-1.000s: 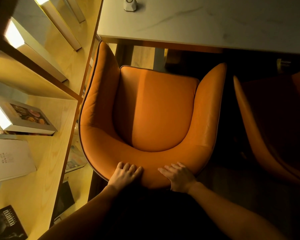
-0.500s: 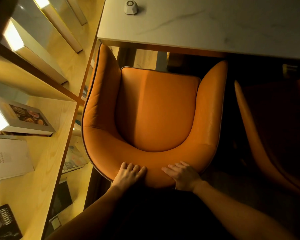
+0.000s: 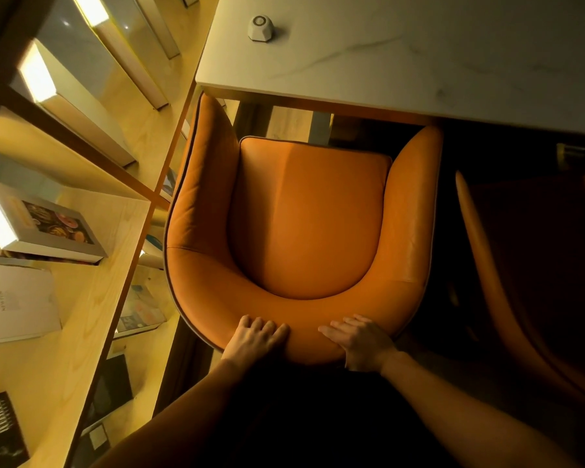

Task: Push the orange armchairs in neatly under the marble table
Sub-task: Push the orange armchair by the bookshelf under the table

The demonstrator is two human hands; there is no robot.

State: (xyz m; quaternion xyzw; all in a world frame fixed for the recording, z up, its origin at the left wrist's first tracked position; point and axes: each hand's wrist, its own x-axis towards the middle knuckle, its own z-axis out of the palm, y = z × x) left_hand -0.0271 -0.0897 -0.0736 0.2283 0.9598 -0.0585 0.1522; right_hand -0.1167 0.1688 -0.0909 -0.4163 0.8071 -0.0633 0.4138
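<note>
The orange armchair (image 3: 304, 217) faced the marble table (image 3: 419, 55), its two arm tips just reaching the table's near edge, seat cushion wholly outside it. A second orange armchair (image 3: 520, 282) stood just to its right, in shadow, also pointing at the table. The tabletop was white, grey-veined.

Shelving: a pale wooden shelf unit with dark brown uprights (image 3: 81, 319) is running down the left side, lit strips (image 3: 36, 74) glowing under its upper tiers.
Books: a grey-edged hardcover with a food-photo cover (image 3: 53, 228) is lying flat on the shelf, a plain white book (image 3: 14, 304) sitting just beside it and a black-covered book (image 3: 0, 430) showing at the lower left corner.
Lower tier: more printed covers (image 3: 139, 312) are lying below, too dim to read.
Floor: dark flooring (image 3: 429, 332) is showing on the right, in deep shadow.
Light: warm yellow light is falling from the left, fading toward the right.
</note>
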